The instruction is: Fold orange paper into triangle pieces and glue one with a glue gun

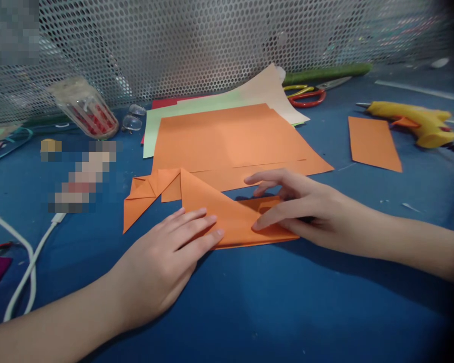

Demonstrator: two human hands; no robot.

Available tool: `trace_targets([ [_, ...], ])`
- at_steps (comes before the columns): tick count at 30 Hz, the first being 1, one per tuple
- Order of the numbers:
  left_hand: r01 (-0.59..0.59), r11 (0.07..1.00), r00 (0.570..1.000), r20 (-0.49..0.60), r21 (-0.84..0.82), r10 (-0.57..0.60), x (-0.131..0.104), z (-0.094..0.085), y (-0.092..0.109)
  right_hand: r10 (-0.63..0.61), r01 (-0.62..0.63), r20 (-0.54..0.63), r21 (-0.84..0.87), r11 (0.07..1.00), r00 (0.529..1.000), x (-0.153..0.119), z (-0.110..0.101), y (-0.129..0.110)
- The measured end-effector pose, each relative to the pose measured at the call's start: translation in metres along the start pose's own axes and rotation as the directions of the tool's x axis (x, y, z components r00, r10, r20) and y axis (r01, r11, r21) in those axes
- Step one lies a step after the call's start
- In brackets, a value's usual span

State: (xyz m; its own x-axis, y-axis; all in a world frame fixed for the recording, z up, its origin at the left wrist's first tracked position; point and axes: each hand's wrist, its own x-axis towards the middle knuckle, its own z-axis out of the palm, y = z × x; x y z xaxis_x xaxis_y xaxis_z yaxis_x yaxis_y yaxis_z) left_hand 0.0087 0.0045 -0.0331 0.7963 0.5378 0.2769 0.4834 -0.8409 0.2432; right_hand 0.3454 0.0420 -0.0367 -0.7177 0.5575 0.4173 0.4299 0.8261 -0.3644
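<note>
A folded orange paper (206,199) lies on the blue table (265,297), its left edge rising to a pointed top corner. My left hand (170,252) rests flat on its lower left part with the fingers spread. At its right end, my right hand (306,204) touches the paper with thumb and fingers apart, partly hiding a darker inner fold. To the left sits a smaller folded orange piece (142,194) with creased triangles. Behind both lies a large orange sheet (219,136).
Green sheets (151,131) lie under the orange one. Scissors (308,96) are behind at right, near a yellow glue gun (408,113) and an orange rectangle (374,143). A jar (87,108) leans at back left; a white cable (34,262) curves at left.
</note>
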Motion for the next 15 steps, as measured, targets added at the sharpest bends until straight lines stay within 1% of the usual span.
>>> trace_targets([
  [2,0.039,0.998,0.999,0.006,-0.049,-0.039,0.001,-0.002,0.001,-0.051,0.051,0.001,-0.044,0.998,0.999,-0.001,-0.002,-0.002],
  [4,0.115,0.986,0.993,0.019,-0.123,-0.114,0.003,-0.005,0.003,-0.134,0.136,0.023,-0.099,0.986,0.991,-0.001,-0.003,-0.006],
  [6,0.211,0.958,0.977,0.043,-0.195,-0.207,0.007,-0.008,0.004,-0.233,0.238,0.051,-0.166,0.957,0.971,-0.002,-0.002,-0.011],
  [8,0.3,0.923,0.954,0.061,-0.241,-0.294,0.01,-0.011,0.004,-0.299,0.312,0.093,-0.205,0.928,0.95,-0.003,0.001,-0.015],
  [11,0.38,0.889,0.924,0.067,-0.256,-0.376,0.012,-0.013,0.004,-0.301,0.326,0.143,-0.199,0.924,0.943,-0.004,0.004,-0.017],
  [14,0.384,0.895,0.923,0.058,-0.229,-0.381,0.011,-0.012,0.006,-0.289,0.314,0.152,-0.175,0.933,0.945,-0.002,0.002,-0.016],
  [15,0.377,0.901,0.926,0.054,-0.216,-0.375,0.01,-0.011,0.006,-0.286,0.314,0.172,-0.166,0.935,0.943,0.0,0.001,-0.016],
])
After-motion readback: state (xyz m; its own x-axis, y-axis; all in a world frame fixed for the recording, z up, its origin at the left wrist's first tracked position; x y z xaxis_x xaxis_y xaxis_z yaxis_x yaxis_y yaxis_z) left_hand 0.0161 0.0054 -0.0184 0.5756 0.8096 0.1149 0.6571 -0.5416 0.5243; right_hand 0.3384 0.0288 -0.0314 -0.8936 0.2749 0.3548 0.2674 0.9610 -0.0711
